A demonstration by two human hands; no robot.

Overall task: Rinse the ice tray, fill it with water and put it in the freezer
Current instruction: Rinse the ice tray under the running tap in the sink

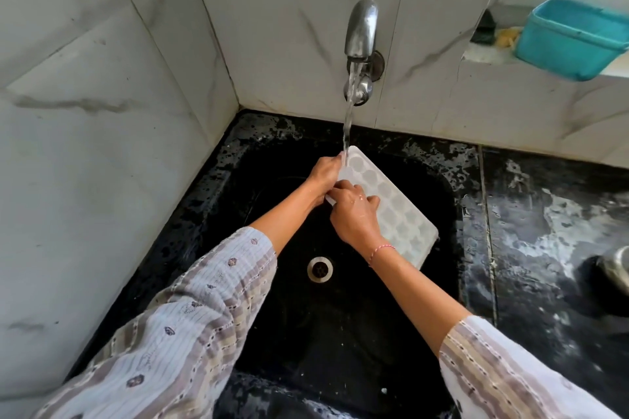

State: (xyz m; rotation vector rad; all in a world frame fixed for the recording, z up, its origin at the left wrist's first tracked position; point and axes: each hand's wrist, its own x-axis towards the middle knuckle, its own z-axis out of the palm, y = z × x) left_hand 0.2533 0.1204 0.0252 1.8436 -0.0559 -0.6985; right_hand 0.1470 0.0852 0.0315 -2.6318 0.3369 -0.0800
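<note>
A white ice tray (398, 204) with several round cells is held tilted over the black sink (340, 333). Water runs from the metal tap (361, 31) and lands on the tray's far left corner. My left hand (323, 177) grips the tray's left edge near that corner. My right hand (355, 214) lies over the tray's near left part, fingers curled on it, hiding some cells. A thin red thread band is on my right wrist.
The sink drain (320, 269) lies below my hands. White marble tiles wall the left and back. A teal plastic tub (571, 37) sits on a ledge at the upper right. The wet black counter (551, 221) extends right, with a metal vessel (617, 265) at its edge.
</note>
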